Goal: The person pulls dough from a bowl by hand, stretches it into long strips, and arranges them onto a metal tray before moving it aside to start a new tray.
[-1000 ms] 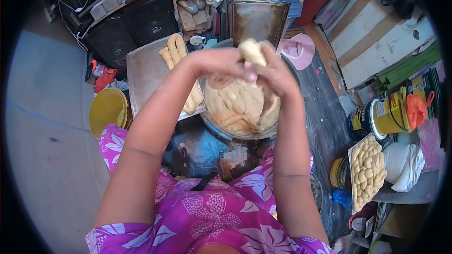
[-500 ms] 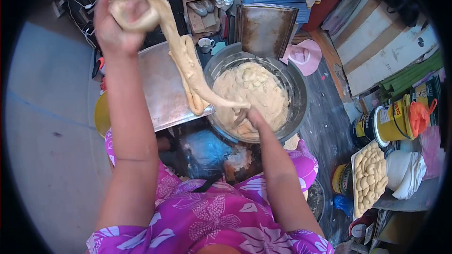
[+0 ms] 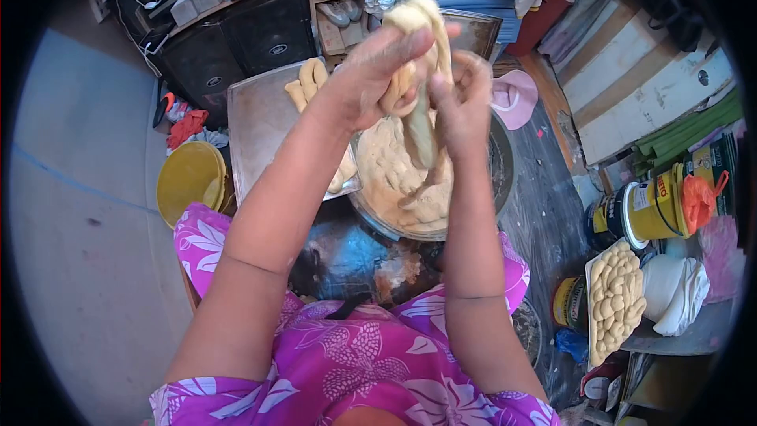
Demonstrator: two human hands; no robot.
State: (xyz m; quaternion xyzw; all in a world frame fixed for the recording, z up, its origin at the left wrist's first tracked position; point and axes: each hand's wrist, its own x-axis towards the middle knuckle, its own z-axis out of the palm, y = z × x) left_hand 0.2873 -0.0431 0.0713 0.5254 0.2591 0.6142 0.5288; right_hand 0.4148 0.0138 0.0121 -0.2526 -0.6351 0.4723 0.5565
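Note:
My left hand [image 3: 377, 71] is raised over the big basin [image 3: 505, 150], its fingers wrapped round a looped strand of dough [image 3: 422, 16]. Close on the right is my right hand [image 3: 464, 106], fingers curled and thumb against the same strand. A tapered tail of this dough hangs down between the hands. Below, a soft mass of dough [image 3: 394, 166] fills much of the basin. On the metal tray [image 3: 256, 118] to the left lies a folded dough twist [image 3: 307, 87], partly hidden behind my left forearm.
A yellow bucket [image 3: 189, 185] stands at left. On the right, a tray of shaped dough pieces [image 3: 617, 300] rests near paint buckets [image 3: 654, 205] and a white cloth bundle [image 3: 678, 292]. A pink cap [image 3: 516, 99] lies behind the basin, and black speakers [image 3: 268, 39] stand at the back left.
My left hand has swung right and lowered from the upper left, and my right hand has risen to meet it. The long stretched strand is now gathered into loops between them.

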